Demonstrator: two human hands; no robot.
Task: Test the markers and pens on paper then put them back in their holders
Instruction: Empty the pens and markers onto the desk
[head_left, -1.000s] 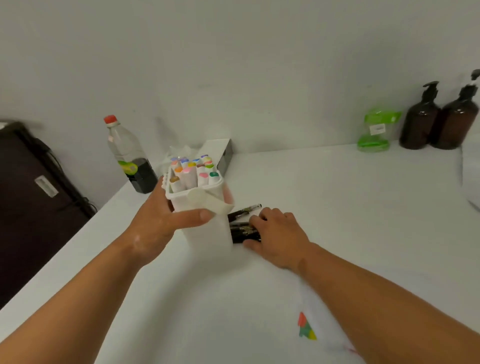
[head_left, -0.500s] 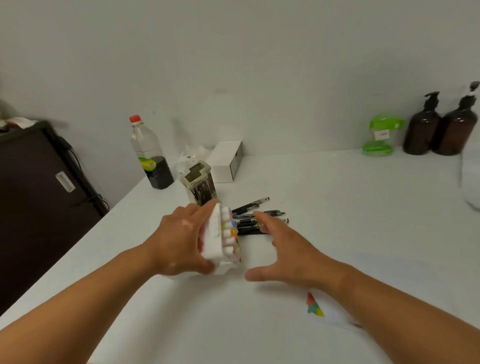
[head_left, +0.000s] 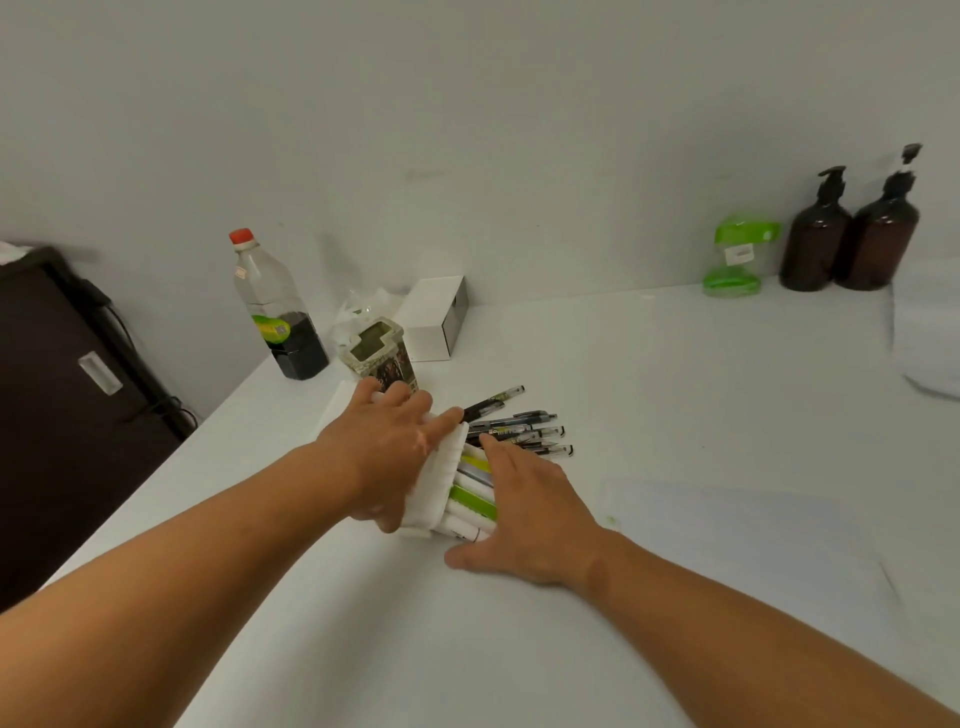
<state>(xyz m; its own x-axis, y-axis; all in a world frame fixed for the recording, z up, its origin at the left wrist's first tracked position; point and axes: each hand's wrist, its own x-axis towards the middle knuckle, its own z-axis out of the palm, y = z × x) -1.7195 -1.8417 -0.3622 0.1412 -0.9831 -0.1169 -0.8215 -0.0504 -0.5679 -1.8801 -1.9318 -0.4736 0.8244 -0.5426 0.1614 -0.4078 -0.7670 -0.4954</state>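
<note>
My left hand (head_left: 387, 452) grips the white marker holder (head_left: 436, 480), which lies tipped on its side on the table with its mouth to the right. Several markers (head_left: 470, 499) with white bodies and coloured caps slide out of it. My right hand (head_left: 524, 512) lies over them with straight fingers, palm down, touching the markers. Behind it, several black pens (head_left: 511, 428) lie loose on the table. A patterned pen holder (head_left: 382, 358) stands upright behind my left hand. A sheet of white paper (head_left: 737, 525) lies to the right.
A plastic bottle (head_left: 272, 306) with a red cap stands at the back left, next to a white box (head_left: 434, 319). A green container (head_left: 735, 254) and two brown pump bottles (head_left: 847, 234) stand by the wall at right. A dark cabinet (head_left: 67, 405) stands beyond the table's left edge.
My left hand has tipped the marker holder from upright onto its side and the markers have slid partly out. My right hand left the pens and came over the markers.
</note>
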